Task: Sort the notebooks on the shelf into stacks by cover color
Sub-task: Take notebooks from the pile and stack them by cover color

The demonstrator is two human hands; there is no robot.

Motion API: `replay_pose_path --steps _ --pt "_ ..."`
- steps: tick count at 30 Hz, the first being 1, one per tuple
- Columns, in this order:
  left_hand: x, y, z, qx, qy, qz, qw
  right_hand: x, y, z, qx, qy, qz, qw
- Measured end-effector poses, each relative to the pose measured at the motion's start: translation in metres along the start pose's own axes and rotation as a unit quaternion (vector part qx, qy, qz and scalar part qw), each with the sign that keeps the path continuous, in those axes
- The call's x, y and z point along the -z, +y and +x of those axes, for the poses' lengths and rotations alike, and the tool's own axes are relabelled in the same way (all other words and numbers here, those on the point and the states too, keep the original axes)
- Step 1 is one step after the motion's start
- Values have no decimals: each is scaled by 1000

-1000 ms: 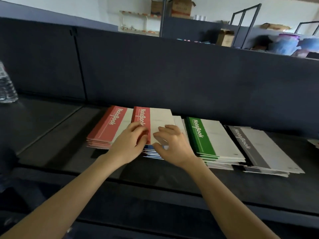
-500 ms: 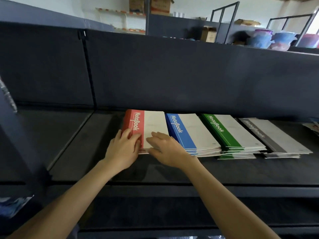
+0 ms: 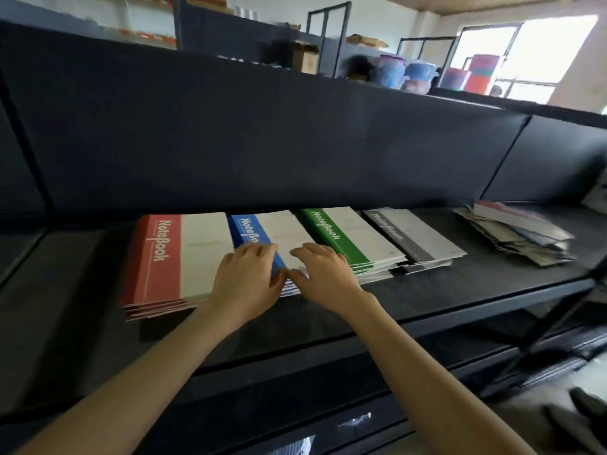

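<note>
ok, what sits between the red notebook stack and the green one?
The blue stack fills the gap between the red stack and the green stack. The left hand and right hand rest on its near end. This shows in the head view.

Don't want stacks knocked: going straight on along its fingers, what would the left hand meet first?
The left hand rests on the blue-and-white notebook stack; past that cover it would probably meet the shelf's dark back panel, though depth is unclear.
</note>
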State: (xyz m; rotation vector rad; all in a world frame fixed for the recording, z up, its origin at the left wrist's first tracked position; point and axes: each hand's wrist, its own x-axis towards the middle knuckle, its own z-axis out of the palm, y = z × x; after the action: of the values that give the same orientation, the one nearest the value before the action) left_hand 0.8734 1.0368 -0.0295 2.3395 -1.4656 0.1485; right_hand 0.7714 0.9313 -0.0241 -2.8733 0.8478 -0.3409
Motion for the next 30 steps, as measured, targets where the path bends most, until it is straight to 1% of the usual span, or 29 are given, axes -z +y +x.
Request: replay_pose_path --steps 4,6,10,15,21,26,30 --pt "-25 51 28 -61 -21 -35 997 10 66 -19 -83 0 -10 997" --pt "-39 80 42 -86 -27 -50 995 15 101 -28 -107 -5 -22 994" --pt "-67 146 70 -109 -42 -61 991 31 172 -45 -150 -5 -16 988" --pt "-101 225 103 -139 -41 -60 988 50 259 -67 -184 3 -16 983" --pt "-137 307 133 -157 -72 -97 980 71 343 -93 -216 -8 -13 976" --pt "-159 352 154 -167 -99 -92 977 76 395 -102 -234 -8 1 972" --pt "-171 377 174 -182 -106 -94 973 74 427 -98 -253 -3 17 967"
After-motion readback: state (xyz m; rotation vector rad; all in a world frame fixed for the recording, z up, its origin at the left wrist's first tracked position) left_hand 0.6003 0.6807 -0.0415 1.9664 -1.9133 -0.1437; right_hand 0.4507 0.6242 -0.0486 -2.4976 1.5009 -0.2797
